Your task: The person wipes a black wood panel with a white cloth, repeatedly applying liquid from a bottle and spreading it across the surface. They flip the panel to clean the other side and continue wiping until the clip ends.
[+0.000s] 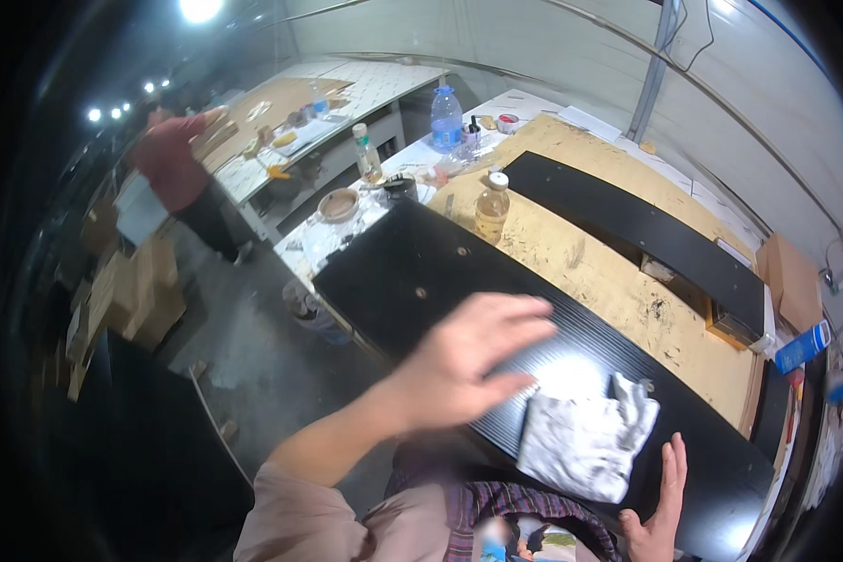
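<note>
A person stands across from me at a desk [562, 245], seen from above, both bare hands over its near edge. Along that edge lies a long black panel [393, 253], its surface ribbed in part and shiny under a lamp's reflection. On the panel, toward the desk's right near corner, rests a crumpled white cloth [581, 445] with grey smudges.

The left hand [468, 356] reaches in over the middle of the panel, its fingers [520, 307] open and loosely curved, thumb held apart. The cloth lies to the right of these fingers and nearer the person, its far left corner just beside the thumb tip. Whether this hand touches the panel, I cannot tell.

The right hand [660, 515] is at the near edge, fingers open and pointing away from the person, thumb apart. The cloth lies just to its left; contact with the panel is unclear.

Beyond the panel's far edge stands a capped bottle [492, 211] of yellowish liquid. A second black piece [628, 234] runs near the desk's far edge. A bowl [338, 205] sits by the left edge; a blue can [803, 347] is near the right edge.
</note>
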`<move>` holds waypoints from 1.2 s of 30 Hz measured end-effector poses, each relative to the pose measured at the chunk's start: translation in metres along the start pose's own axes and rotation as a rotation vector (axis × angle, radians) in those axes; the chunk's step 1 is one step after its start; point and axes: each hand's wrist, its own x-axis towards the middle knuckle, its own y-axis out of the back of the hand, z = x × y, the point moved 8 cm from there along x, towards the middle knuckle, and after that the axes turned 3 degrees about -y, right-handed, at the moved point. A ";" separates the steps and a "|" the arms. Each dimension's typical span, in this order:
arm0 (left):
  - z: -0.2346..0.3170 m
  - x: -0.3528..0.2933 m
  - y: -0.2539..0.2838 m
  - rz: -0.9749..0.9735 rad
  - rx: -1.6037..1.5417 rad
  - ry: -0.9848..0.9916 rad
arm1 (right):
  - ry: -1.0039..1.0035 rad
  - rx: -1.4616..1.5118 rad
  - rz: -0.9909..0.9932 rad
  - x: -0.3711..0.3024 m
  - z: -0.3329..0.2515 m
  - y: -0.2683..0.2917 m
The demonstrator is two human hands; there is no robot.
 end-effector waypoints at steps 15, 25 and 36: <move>-0.067 -0.039 -0.002 -0.548 -0.182 -0.189 | -0.159 0.810 0.077 0.125 -0.141 -0.154; -0.094 -0.014 -0.050 -0.667 0.075 -0.295 | -0.084 -0.343 0.287 0.206 -0.042 -0.113; -0.318 -0.048 0.207 -0.042 0.518 0.545 | -0.080 -0.547 0.271 0.208 -0.048 -0.124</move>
